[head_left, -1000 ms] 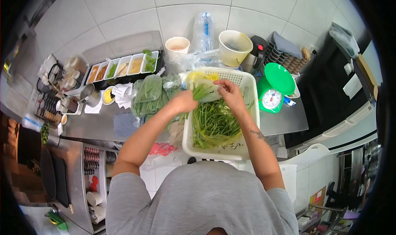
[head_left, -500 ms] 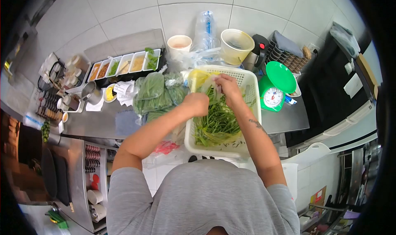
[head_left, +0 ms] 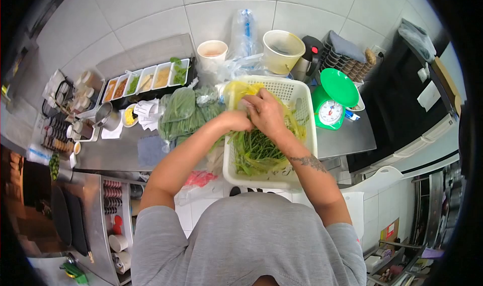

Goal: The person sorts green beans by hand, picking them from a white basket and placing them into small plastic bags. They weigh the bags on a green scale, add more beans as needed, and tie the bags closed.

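In front of me a white perforated basket (head_left: 230, 160) holds long green leafy stems (head_left: 259, 150) lying in a thin yellow plastic bag (head_left: 245, 88). Over its left side my left hand (head_left: 237, 120) is closed like a fist, with its fingertips mostly hidden. My right hand (head_left: 265, 111) is bent down close beside it, fingers pinched on a small, pale clear plastic bag (head_left: 242, 106). Most of that clear bag is covered by the hands. Bagged green vegetables (head_left: 182, 110) lie just left of the basket.
A green scale (head_left: 329, 110) stands right of the basket. Behind it are a pale bucket (head_left: 283, 52), a thermos jug (head_left: 308, 60) and a white tub (head_left: 212, 52). Trays of toppings (head_left: 146, 83), a metal pot (head_left: 108, 116) and paper slips (head_left: 147, 113) line the left counter.
My hands have come closer together, the right one turning downward and moving left. The clear bag stretched between them earlier is now mostly hidden. The view has shifted slightly.
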### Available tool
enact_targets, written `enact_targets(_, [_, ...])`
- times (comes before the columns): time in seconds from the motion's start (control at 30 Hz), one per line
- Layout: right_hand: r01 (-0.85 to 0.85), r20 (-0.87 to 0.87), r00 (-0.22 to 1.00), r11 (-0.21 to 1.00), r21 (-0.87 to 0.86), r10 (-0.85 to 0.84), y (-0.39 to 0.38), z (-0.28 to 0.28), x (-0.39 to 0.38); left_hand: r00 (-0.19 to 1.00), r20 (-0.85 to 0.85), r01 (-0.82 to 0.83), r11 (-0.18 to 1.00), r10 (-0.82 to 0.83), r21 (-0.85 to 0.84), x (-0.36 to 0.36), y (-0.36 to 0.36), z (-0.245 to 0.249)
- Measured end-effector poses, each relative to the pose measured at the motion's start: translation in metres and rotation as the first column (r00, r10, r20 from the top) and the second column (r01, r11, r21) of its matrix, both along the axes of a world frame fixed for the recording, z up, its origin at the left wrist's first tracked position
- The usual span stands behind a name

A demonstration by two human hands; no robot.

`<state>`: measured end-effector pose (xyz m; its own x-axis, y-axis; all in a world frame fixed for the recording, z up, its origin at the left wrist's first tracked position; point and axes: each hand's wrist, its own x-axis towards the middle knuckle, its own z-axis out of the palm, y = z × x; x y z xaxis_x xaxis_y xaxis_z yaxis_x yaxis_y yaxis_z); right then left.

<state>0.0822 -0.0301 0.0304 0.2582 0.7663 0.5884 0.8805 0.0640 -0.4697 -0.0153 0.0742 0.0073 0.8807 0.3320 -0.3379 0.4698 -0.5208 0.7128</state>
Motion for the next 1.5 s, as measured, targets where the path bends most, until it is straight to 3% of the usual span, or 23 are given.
enact_targets(0.03, [0.033,0.0,0.999,0.999,-0.021,-0.033,-0.004,0.001,0.001,0.99,-0.028,-0.138,0.977,0.135,-0.16,-0.007,0.001,0.015])
enact_targets(0.07, [-0.015,-0.044,0.999,1.0,-0.003,0.015,-0.006,0.0,0.001,0.977,-0.004,-0.183,0.834,0.213,-0.52,-0.014,0.001,0.031])
enact_targets(0.13, [-0.107,-0.136,0.984,0.993,0.041,0.111,-0.01,-0.001,0.001,0.958,0.02,-0.149,0.557,0.285,-0.817,-0.018,0.007,0.026])
enact_targets(0.2, [-0.17,-0.199,0.965,0.985,0.017,0.17,-0.016,0.002,-0.001,0.933,0.072,-0.011,0.228,0.352,-0.974,-0.017,0.01,0.006])
enact_targets(0.27, [-0.21,-0.208,0.954,0.976,0.059,0.217,-0.019,0.002,-0.004,0.884,0.168,0.221,-0.074,0.436,-0.972,-0.009,0.014,-0.021])
enact_targets(0.33, [-0.228,-0.166,0.953,0.961,0.157,0.254,-0.022,0.0,-0.013,0.686,0.041,0.013,0.044,0.726,-0.999,0.008,-0.017,-0.025])
enact_targets(0.37, [-0.221,-0.161,0.957,0.967,0.126,0.24,-0.025,-0.002,-0.013,0.541,0.007,-0.101,0.073,0.841,-0.992,0.015,-0.029,-0.027])
enact_targets(0.4, [-0.213,-0.156,0.961,0.972,0.095,0.226,-0.03,-0.003,-0.012,0.67,0.095,-0.252,0.346,0.736,-0.904,0.017,-0.029,-0.036])
enact_targets(0.43, [-0.205,-0.151,0.965,0.977,0.064,0.212,-0.033,-0.004,-0.012,0.797,0.286,-0.223,0.698,0.532,-0.68,0.017,-0.023,-0.049])
enact_targets(0.47, [-0.198,-0.161,0.965,0.977,0.077,0.208,-0.037,-0.006,-0.015,0.893,0.374,-0.117,0.931,0.251,-0.346,0.014,-0.012,-0.061])
enact_targets(0.5, [-0.19,-0.17,0.964,0.978,0.09,0.203,-0.04,-0.008,-0.017,0.983,0.183,0.018,0.999,-0.024,0.034,0.017,-0.012,-0.046])
enact_targets(0.53, [-0.181,-0.182,0.963,0.979,0.099,0.196,-0.043,-0.01,-0.019,0.964,-0.06,0.263,0.888,-0.26,0.377,0.019,-0.013,-0.031])
enact_targets(0.67, [-0.121,-0.214,0.963,0.972,0.203,0.164,-0.041,-0.008,-0.018,0.92,0.075,0.235,0.694,-0.384,0.681,0.019,-0.028,-0.029])
enact_targets(0.73, [-0.19,-0.17,0.962,0.971,0.148,0.214,-0.044,0.003,-0.016,0.924,-0.009,0.297,0.704,-0.381,0.645,0.031,-0.028,-0.006])
enact_targets(0.83, [-0.083,-0.36,0.921,0.978,0.191,0.148,-0.029,-0.004,0.007,0.928,-0.234,0.37,0.78,-0.29,0.504,0.051,-0.028,0.043])
enact_targets(0.87, [-0.053,-0.519,0.846,0.988,0.144,0.121,-0.029,0.008,0.019,0.922,-0.285,0.372,0.801,-0.261,0.469,0.058,-0.027,0.062])
enact_targets(0.9, [-0.056,-0.563,0.815,0.985,0.163,0.139,-0.029,0.018,0.032,0.919,-0.31,0.37,0.809,-0.245,0.456,0.064,-0.026,0.076])
enact_targets(1.07, [-0.053,-0.766,0.627,0.989,0.135,0.138,-0.035,0.059,0.068,0.929,-0.116,0.358,0.78,-0.35,0.513,0.093,-0.001,0.1])
enact_targets(1.27, [-0.001,-0.744,0.646,0.975,0.221,0.169,-0.036,0.083,0.089,0.941,-0.265,0.337,0.675,-0.213,0.656,0.099,-0.036,0.166])
enact_targets(1.37, [0.008,-0.719,0.676,0.973,0.23,0.165,-0.038,0.096,0.098,0.905,-0.244,0.423,0.695,-0.347,0.581,0.115,-0.029,0.171])
enact_targets(1.47, [0.006,-0.706,0.684,0.966,0.257,0.183,-0.039,0.102,0.105,0.862,-0.2,0.473,0.597,-0.465,0.648,0.128,-0.024,0.165])
enact_targets(1.5, [0.022,-0.689,0.702,0.962,0.273,0.18,-0.039,0.102,0.106,0.896,-0.065,0.386,0.696,-0.44,0.606,0.13,-0.027,0.168])
